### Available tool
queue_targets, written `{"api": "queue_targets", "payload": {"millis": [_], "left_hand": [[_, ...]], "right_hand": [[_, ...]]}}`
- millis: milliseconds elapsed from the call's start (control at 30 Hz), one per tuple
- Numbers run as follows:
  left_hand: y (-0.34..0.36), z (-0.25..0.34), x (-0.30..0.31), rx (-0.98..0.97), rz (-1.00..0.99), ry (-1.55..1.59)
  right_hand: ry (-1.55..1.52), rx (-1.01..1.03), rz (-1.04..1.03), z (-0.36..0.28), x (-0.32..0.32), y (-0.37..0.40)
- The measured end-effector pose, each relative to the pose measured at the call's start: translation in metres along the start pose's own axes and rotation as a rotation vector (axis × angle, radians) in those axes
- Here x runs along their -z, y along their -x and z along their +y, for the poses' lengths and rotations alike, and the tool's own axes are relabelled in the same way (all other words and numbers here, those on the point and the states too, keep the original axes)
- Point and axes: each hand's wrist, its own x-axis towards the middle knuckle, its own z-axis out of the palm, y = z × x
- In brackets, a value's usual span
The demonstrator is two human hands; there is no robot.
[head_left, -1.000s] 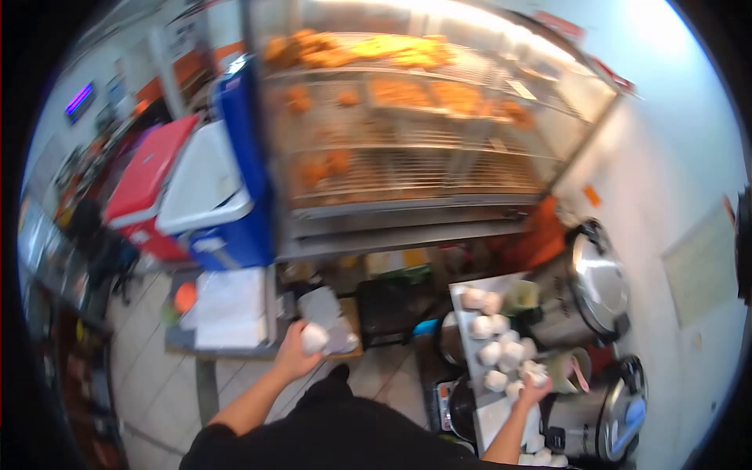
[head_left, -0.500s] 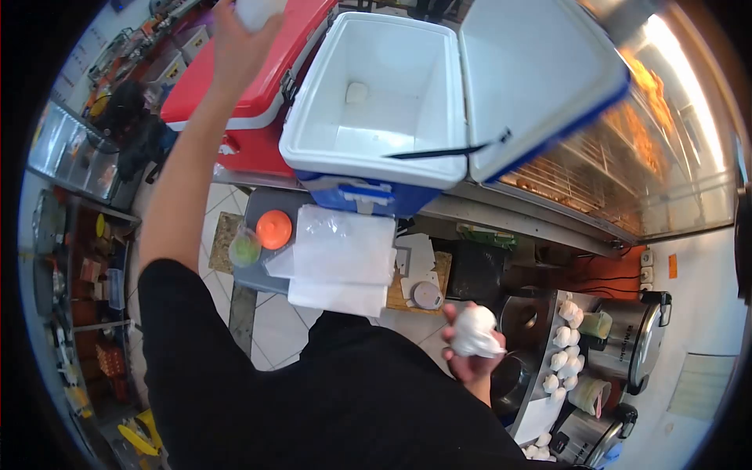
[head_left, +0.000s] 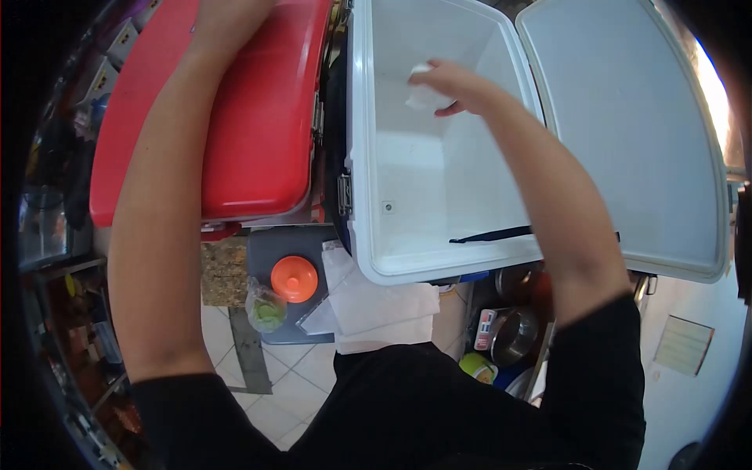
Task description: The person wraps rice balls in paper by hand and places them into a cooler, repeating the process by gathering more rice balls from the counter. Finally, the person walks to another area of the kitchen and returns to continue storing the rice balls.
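My right hand is inside the open white-lined cooler, its fingers closed on a white wrapped bundle near the far inner wall. My left arm stretches over the closed red lid of another cooler. At the top edge of the view, my left hand shows only in part; its fingers are cut off. The open cooler's white lid is swung out to the right, and a black strap crosses the near rim.
Below the coolers, a grey surface holds an orange round lid, a clear bag with something green and white sheets. Metal bowls stand at the lower right, by a light green container.
The view has moved closer to the coolers. My right hand has gone from low beside my body into the open cooler with the white bundle. My left hand has mostly left the view.
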Motion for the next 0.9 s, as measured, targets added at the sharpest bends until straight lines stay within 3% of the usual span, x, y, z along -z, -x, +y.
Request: {"api": "queue_targets", "payload": {"millis": [33,100,167,200,267,400,500,533,567,667,767,833,867,900], "left_hand": [[0.005,0.004,-0.002,0.002,0.011,0.020],[0.004,0.007,-0.004,-0.022,0.046,-0.332],[-0.007,-0.009,-0.003,-0.106,0.031,-0.197],[-0.003,-0.006,-0.002,-0.088,0.022,-0.234],[-0.003,-0.008,-0.007,-0.082,-0.013,-0.268],[-0.007,-0.016,-0.005,-0.110,-0.055,-0.312],[-0.009,-0.020,-0.004,-0.207,-0.031,-0.301],[-0.008,-0.015,-0.003,-0.161,-0.028,-0.281],[-0.004,-0.011,-0.004,-0.113,-0.037,-0.268],[-0.005,-0.008,-0.005,-0.194,-0.010,-0.190],[-0.001,-0.001,0.000,-0.317,0.100,-0.216],[0.007,0.021,-0.011,-0.441,0.093,-0.266],[0.015,0.034,-0.021,-0.585,0.071,-0.265],[0.022,0.048,-0.030,-0.726,0.045,-0.264]], "right_hand": [[0.100,-0.109,-0.056,0.013,-0.012,-0.037],[0.033,-0.189,0.181,0.035,-0.044,-0.101],[0.196,0.032,0.519,0.047,-0.078,-0.138],[0.197,0.031,0.519,0.063,-0.089,-0.151],[0.183,0.391,0.466,0.091,-0.104,-0.163],[0.055,0.424,0.499,0.088,-0.099,-0.149],[0.125,0.439,0.513,0.069,-0.076,-0.142],[0.248,0.407,0.497,0.051,-0.058,-0.131],[0.362,0.365,0.473,0.035,-0.044,-0.115],[0.250,0.328,0.398,-0.027,-0.010,-0.030],[0.035,0.484,0.369,-0.042,-0.013,0.136],[-0.155,0.990,0.587,-0.006,-0.037,0.236],[-0.044,1.249,0.676,0.026,-0.051,0.274],[0.203,1.375,0.422,0.070,-0.049,0.317]]}}
